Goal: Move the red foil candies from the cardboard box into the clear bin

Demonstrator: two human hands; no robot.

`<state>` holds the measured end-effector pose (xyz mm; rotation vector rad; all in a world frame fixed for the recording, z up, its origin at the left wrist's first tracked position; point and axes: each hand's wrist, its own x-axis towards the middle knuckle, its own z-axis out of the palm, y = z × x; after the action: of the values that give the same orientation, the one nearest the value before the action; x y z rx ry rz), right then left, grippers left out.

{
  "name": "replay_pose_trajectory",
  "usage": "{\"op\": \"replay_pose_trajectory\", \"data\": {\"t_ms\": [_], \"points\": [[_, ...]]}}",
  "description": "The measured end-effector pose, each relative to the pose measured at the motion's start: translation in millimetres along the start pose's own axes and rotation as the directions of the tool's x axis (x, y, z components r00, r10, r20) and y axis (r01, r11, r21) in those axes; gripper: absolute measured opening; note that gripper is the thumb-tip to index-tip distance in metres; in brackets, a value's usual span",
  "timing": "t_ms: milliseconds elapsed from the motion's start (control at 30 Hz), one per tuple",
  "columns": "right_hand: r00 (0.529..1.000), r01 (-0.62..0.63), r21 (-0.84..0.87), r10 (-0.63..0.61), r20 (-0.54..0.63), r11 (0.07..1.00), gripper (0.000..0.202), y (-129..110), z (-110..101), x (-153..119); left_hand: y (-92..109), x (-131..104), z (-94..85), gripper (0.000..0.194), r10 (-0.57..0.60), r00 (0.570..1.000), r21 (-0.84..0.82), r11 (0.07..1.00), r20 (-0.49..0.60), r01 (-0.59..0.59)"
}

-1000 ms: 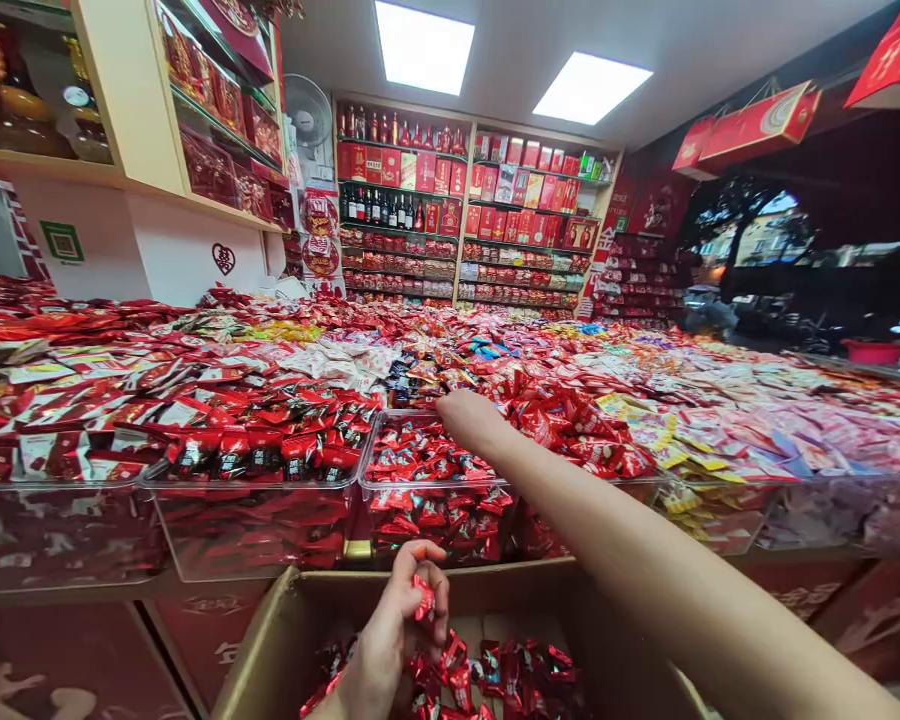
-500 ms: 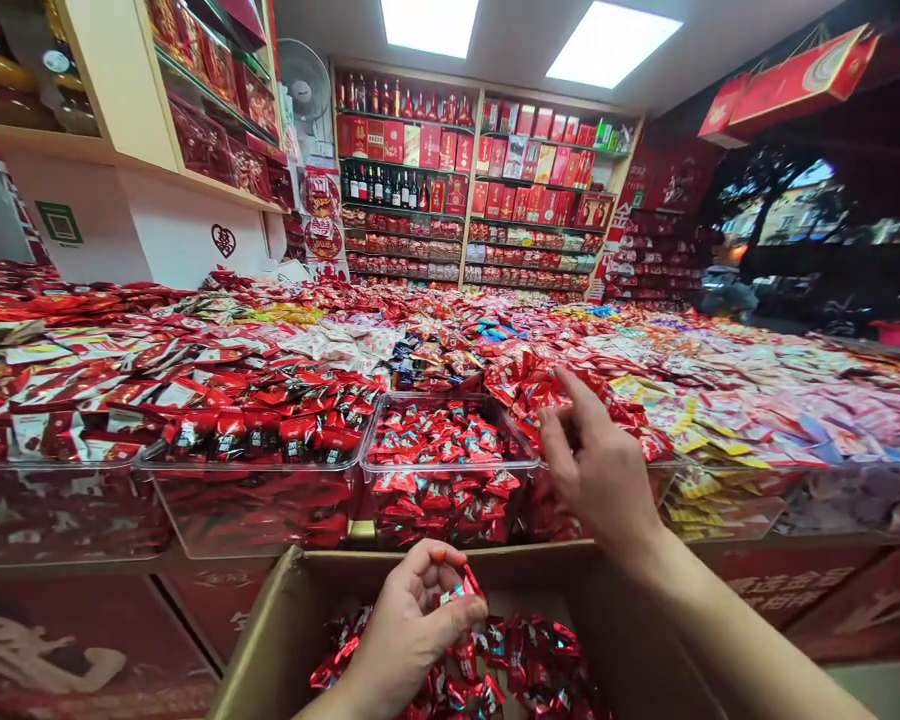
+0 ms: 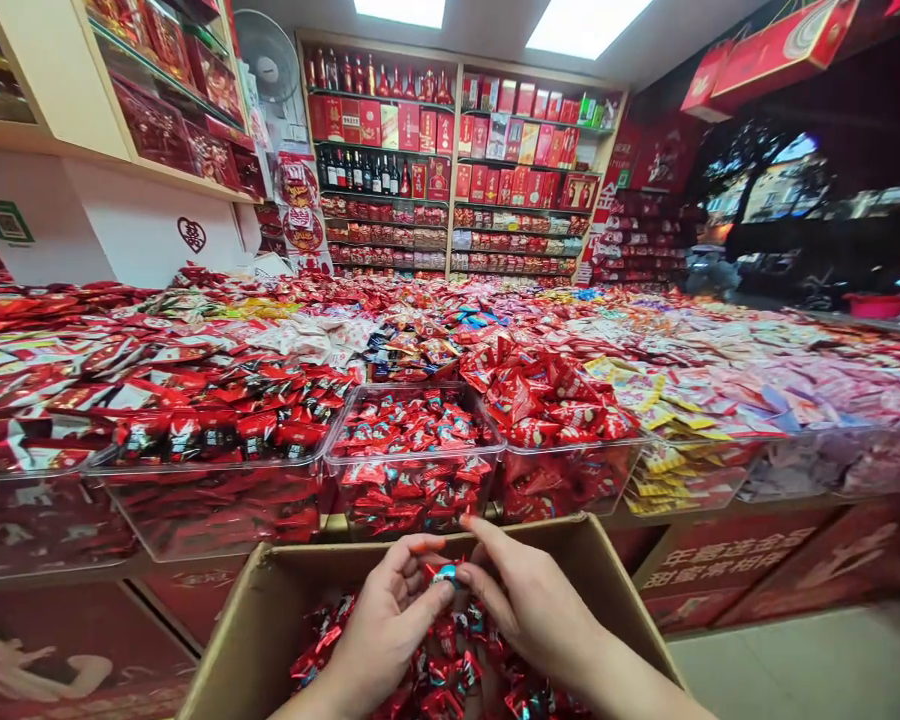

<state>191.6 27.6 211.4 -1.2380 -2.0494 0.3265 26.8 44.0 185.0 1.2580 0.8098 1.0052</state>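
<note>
A small wrapped candy (image 3: 444,573), red with a blue middle, is between my two hands above an open cardboard box (image 3: 229,610). My left hand (image 3: 390,615) closes on the candy from the left, its thumb and fingers curled round it. From the right, my right hand (image 3: 529,595) meets the same candy with its thumb tip, while its index finger stretches out above; its other fingers are partly hidden. Below lie many loose red candies (image 3: 439,670), partly covered by my hands.
Behind the box stands a clear bin (image 3: 412,458) of similar red candies. Bins of red packets (image 3: 562,400) and yellow packets (image 3: 664,460) are to its right, darker red packets (image 3: 225,430) to its left. Shelves (image 3: 454,150) with bottles and boxes line the back wall.
My right hand has come down and left from above the bins to the candy in my left hand. The view has shifted slightly; my left hand remains over the box.
</note>
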Motion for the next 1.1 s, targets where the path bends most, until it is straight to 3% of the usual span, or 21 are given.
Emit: {"op": "replay_pose_trajectory", "data": {"t_ms": [100,200,333,433,533,600,667,800,967,1033,1100], "points": [[0.957,-0.075,-0.051,0.057,-0.283,0.996,0.055,6,-13,5,-1,3,-2.1,0.023,-0.009,0.999,0.044,0.999,-0.043,0.011],[0.904,-0.208,-0.019,0.185,-0.385,0.978,0.061,13,-24,13,-2,3,-1.4,0.023,-0.019,0.998,0.083,0.996,-0.063,0.025],[0.905,-0.261,0.028,0.255,-0.339,0.965,0.066,18,-25,16,0,3,2.4,0.021,-0.040,0.994,0.103,0.993,-0.105,0.051],[0.930,-0.190,0.061,0.199,-0.308,0.980,0.064,14,-15,9,2,2,4.1,0.020,-0.054,0.994,0.116,0.991,-0.091,0.065],[0.997,-0.021,0.099,0.029,-0.076,0.995,0.050,5,0,-1,4,1,4.3,0.021,-0.043,0.998,0.087,0.995,-0.053,0.048],[0.997,0.024,0.132,-0.033,0.070,0.991,0.043,1,8,-6,4,0,3.9,0.018,-0.016,0.998,0.063,0.998,-0.061,0.020],[0.992,0.008,0.163,-0.028,0.121,0.987,0.037,0,11,-7,4,1,3.1,0.015,-0.005,0.997,0.054,0.998,-0.072,0.009],[0.993,-0.018,0.196,-0.005,0.120,0.980,0.028,0,7,-5,4,2,1.3,0.011,-0.020,0.997,0.062,0.998,-0.075,0.025],[0.999,-0.001,0.181,-0.005,0.033,0.983,0.020,0,5,-6,2,5,1.5,0.015,-0.066,0.996,0.046,0.997,-0.068,0.069],[1.000,-0.013,0.181,0.017,-0.020,0.983,0.019,2,6,-5,-4,4,-0.6,0.019,-0.082,0.996,0.135,0.987,-0.029,0.085],[0.997,-0.028,0.175,0.041,-0.072,0.984,0.019,6,7,-4,-14,0,-5.8,0.023,-0.081,0.996,0.333,0.941,0.025,0.068]]}}
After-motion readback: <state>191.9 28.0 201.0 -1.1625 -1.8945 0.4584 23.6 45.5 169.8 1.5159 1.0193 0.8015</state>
